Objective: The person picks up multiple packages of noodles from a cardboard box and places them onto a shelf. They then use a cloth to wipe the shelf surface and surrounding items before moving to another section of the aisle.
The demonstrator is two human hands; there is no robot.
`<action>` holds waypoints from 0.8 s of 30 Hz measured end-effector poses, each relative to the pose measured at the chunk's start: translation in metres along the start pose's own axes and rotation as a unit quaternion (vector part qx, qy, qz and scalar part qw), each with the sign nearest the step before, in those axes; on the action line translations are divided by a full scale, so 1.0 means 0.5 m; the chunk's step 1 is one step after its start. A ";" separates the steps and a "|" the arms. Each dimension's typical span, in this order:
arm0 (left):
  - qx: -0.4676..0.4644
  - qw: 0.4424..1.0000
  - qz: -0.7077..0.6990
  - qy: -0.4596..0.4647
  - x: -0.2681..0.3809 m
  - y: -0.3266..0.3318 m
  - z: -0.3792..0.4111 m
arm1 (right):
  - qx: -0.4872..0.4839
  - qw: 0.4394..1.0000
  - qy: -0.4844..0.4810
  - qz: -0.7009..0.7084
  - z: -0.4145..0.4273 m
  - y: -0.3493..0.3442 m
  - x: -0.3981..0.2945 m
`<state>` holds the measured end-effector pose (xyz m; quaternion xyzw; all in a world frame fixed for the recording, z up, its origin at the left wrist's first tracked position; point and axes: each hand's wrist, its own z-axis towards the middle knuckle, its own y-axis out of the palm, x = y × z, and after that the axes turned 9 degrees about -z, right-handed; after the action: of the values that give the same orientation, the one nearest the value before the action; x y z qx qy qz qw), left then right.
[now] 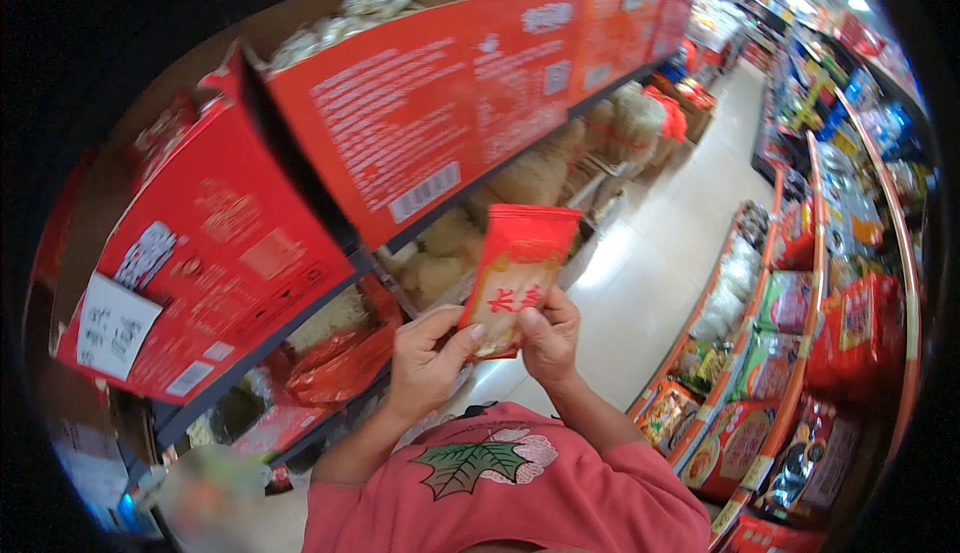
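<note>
A red and gold plastic food packet (517, 268) with red printed characters is held up in front of my chest. Its sealed red top edge points away from me. My left hand (433, 354) pinches the lower left edge, thumb on the front face. At the lower right edge, my right hand (551, 337) grips it with thumb on the front and fingers curled behind. What the packet contains cannot be made out.
On the left, a shelf bears large red cardboard cartons (420, 95) and a handwritten card (118, 326). Bundles of dried noodles (637, 122) sit lower down. A tiled aisle floor (675, 200) runs between this and orange-edged shelves (814, 313) of packaged food on the right.
</note>
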<state>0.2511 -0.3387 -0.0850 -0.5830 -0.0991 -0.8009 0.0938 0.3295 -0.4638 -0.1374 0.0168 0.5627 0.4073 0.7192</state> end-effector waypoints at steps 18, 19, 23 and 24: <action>0.204 0.778 0.450 0.388 0.277 -0.153 -0.066 | 0.174 0.903 0.300 0.254 0.053 -0.002 0.060; 0.248 0.756 0.421 0.435 0.314 -0.167 -0.075 | 0.158 0.907 0.297 0.253 0.056 0.003 0.060; 0.343 0.689 0.512 0.381 0.451 -0.234 -0.007 | 0.136 0.916 0.283 0.251 0.068 0.010 0.069; 0.315 0.678 0.580 0.323 0.485 -0.268 0.014 | 0.136 0.916 0.280 0.252 0.070 0.014 0.071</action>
<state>0.1487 -0.2162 0.1414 -0.1644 0.0491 -0.6455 0.7443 0.3556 -0.4226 -0.1497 0.1413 0.7683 0.4827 0.3960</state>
